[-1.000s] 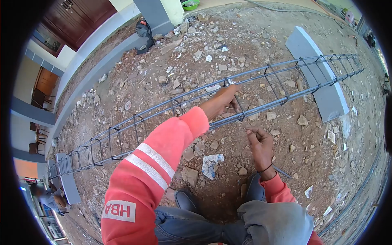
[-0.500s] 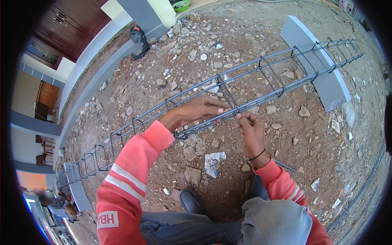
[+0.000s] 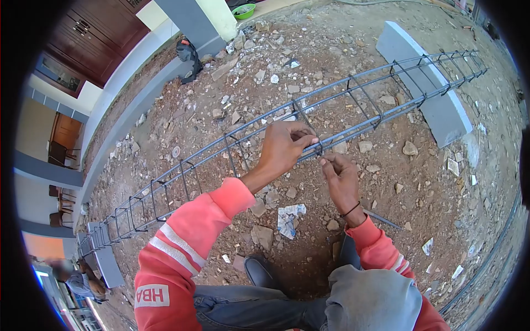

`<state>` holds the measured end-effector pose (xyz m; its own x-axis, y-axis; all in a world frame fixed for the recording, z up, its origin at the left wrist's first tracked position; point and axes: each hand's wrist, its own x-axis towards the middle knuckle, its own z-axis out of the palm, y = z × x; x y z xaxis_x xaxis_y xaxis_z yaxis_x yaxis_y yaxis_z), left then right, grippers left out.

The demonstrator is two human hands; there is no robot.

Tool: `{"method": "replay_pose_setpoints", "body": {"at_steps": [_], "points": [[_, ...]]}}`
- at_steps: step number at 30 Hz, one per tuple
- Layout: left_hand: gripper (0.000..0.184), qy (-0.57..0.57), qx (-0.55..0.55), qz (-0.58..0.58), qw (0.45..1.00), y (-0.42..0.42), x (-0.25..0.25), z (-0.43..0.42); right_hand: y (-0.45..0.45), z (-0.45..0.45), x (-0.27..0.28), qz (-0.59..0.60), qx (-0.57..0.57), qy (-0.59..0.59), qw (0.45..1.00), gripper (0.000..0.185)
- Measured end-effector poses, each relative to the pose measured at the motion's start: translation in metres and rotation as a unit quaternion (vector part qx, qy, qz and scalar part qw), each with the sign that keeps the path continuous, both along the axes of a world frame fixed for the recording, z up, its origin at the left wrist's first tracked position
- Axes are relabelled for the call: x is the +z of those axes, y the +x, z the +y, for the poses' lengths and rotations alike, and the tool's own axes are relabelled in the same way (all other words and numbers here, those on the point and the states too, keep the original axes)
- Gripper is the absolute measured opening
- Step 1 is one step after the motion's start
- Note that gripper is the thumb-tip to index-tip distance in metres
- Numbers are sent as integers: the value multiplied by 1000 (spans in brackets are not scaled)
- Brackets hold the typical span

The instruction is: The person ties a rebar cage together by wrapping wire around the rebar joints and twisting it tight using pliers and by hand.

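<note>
A long rebar cage (image 3: 364, 122) of bars and square stirrups runs diagonally across the view. My left hand (image 3: 284, 148) is at its near bars, thumb and forefinger pinched together beside a stirrup joint. Just below and right of that joint is my right hand (image 3: 340, 179), its fingertips closed together near the bars. Any thin wire between the fingers is too small to make out. A dark band circles my right wrist.
The cage rests on a grey slab (image 3: 422, 83) at the right and another grey slab (image 3: 106, 255) at the left. A person (image 3: 83, 281) is low at the far left. Stones and a crumpled paper (image 3: 289, 220) lie on the ground. A black bag (image 3: 189, 59) is by the pillar.
My left hand reached beyond the near bars, came back leftward, then moved right to the joint. My right hand rose slightly toward the bars. The view shifted a little.
</note>
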<state>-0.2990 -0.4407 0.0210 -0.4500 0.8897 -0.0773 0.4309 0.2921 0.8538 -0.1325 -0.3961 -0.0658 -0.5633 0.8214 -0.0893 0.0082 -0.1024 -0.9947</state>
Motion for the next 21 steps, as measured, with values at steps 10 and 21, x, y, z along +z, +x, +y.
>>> {"method": "replay_pose_setpoints", "body": {"at_steps": [10,21], "points": [[19,220,-269,232,909,-36,-5,26,17,12,67,-244,37,263,933,12],[15,198,-304,225,904,-39,8,29,21,16,78,-267,24,339,902,10]]}}
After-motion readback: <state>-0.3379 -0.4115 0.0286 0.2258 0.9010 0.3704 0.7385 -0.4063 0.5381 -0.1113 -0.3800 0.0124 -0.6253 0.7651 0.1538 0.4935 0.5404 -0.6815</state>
